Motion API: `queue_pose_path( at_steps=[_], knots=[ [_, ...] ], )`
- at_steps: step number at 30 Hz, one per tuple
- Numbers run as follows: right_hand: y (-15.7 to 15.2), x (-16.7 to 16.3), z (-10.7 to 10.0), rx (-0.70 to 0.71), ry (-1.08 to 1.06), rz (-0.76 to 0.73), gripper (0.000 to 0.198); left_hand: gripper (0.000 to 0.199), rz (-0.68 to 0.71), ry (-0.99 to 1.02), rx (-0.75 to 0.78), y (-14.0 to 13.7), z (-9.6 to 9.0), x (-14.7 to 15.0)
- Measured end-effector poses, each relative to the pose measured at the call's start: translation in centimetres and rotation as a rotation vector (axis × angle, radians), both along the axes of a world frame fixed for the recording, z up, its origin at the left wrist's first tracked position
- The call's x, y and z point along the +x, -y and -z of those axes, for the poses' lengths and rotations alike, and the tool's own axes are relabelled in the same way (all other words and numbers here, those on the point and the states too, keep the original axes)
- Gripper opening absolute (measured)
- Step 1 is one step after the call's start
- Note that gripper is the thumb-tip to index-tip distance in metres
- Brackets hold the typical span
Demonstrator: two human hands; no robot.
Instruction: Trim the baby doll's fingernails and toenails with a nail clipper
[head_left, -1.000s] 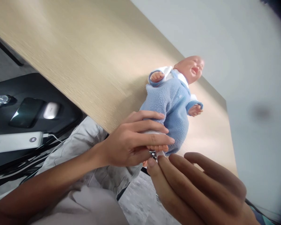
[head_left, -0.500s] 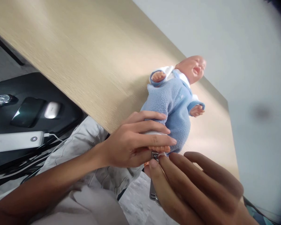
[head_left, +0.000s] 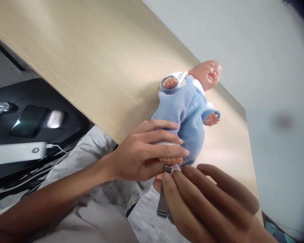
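Note:
A baby doll [head_left: 190, 104] in blue fleece clothes lies on its back on the table, head toward the far edge. My left hand [head_left: 147, 148] is closed over the doll's lower leg, and the toes of one foot [head_left: 171, 160] show below my fingers. Between the thumb and fingers of my right hand [head_left: 207, 202] is a metal nail clipper [head_left: 162, 206], its jaws close to those toes. Whether the jaws touch a toe I cannot tell. The doll's other foot is mostly hidden behind my hands.
Left of the wooden table [head_left: 78, 60], a black seat [head_left: 22, 91] carries a wristwatch [head_left: 1, 108], a dark phone [head_left: 29, 121], a white earbud case [head_left: 55, 118] and a white power bank [head_left: 17, 152] with a cable. A pale wall [head_left: 276, 67] borders the table.
The lever end of the nail clipper has swung slightly left, and more of it shows beside my right thumb. My left hand stays on the doll's leg.

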State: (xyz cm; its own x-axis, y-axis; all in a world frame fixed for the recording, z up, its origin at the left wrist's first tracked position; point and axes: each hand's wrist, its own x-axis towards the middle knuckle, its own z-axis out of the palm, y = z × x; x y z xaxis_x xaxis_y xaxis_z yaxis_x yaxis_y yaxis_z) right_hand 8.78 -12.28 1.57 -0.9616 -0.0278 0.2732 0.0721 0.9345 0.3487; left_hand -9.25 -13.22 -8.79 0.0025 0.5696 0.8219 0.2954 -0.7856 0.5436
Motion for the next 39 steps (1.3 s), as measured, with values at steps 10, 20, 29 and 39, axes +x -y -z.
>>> queue_pose_path(
  at_steps=[10,20,29,39],
  knots=[
    [0.1,-0.5,1.2,-0.024,-0.102,0.0,0.015,0.023,0.044,0.0,-0.011,0.0,0.4,-0.1],
    [0.1,-0.4,1.1,-0.043,-0.092,-0.017,0.017,0.023,0.027,-0.011,-0.008,0.0,0.1,-0.1],
    [-0.1,-0.6,1.2,-0.071,-0.059,-0.037,0.008,0.019,0.011,0.022,-0.009,0.0,0.2,0.1],
    [-0.1,-0.2,-0.4,-0.064,0.107,-0.028,0.021,0.015,-0.007,0.028,0.009,-0.1,0.1,0.2]
  ],
)
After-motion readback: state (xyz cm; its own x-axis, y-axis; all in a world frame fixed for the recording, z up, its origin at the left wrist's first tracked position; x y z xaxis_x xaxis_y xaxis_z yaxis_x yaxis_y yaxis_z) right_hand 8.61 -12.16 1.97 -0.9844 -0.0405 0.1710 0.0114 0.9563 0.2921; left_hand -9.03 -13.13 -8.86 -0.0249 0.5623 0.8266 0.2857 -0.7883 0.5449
